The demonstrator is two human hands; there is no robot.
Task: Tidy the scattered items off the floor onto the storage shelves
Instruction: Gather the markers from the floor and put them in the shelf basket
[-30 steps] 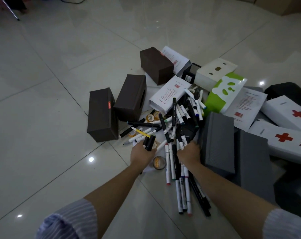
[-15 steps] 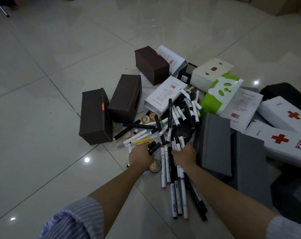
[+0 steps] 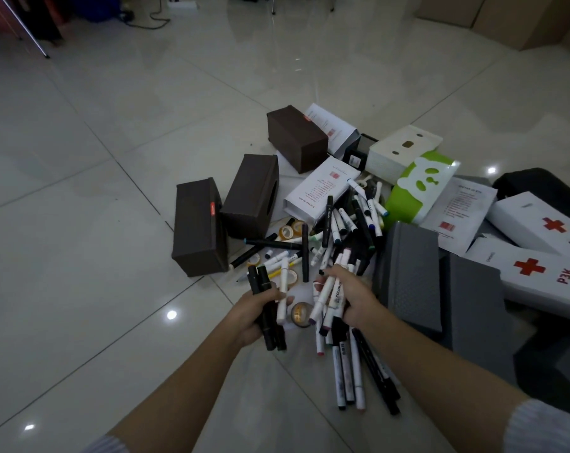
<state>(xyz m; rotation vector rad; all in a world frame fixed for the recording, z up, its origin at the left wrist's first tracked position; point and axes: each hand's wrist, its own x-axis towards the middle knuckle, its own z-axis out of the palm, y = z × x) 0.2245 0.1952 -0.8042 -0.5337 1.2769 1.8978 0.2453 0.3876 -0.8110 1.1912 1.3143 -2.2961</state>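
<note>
A heap of black and white marker pens point(image 3: 342, 230) lies on the tiled floor among boxes. My left hand point(image 3: 251, 313) is closed around a bundle of black markers and one white one, lifted off the floor. My right hand point(image 3: 355, 295) grips a bunch of white markers, just right of the left hand. More markers point(image 3: 352, 371) lie on the floor under my right forearm. A tape roll point(image 3: 300, 313) sits between my two hands. No shelves are in view.
Three brown boxes point(image 3: 198, 230) lie left of the heap. Grey boxes point(image 3: 411, 276), white first-aid boxes with red crosses point(image 3: 545, 273), a green and white pack point(image 3: 421, 184) and white paper-labelled boxes point(image 3: 319, 191) crowd the right. Small tape rolls point(image 3: 287, 230) lie by the brown boxes. Cardboard boxes point(image 3: 522, 18) stand far back right.
Both hands have closed on bundles of markers and lifted them off the floor. The view has tilted up, so more floor shows.
</note>
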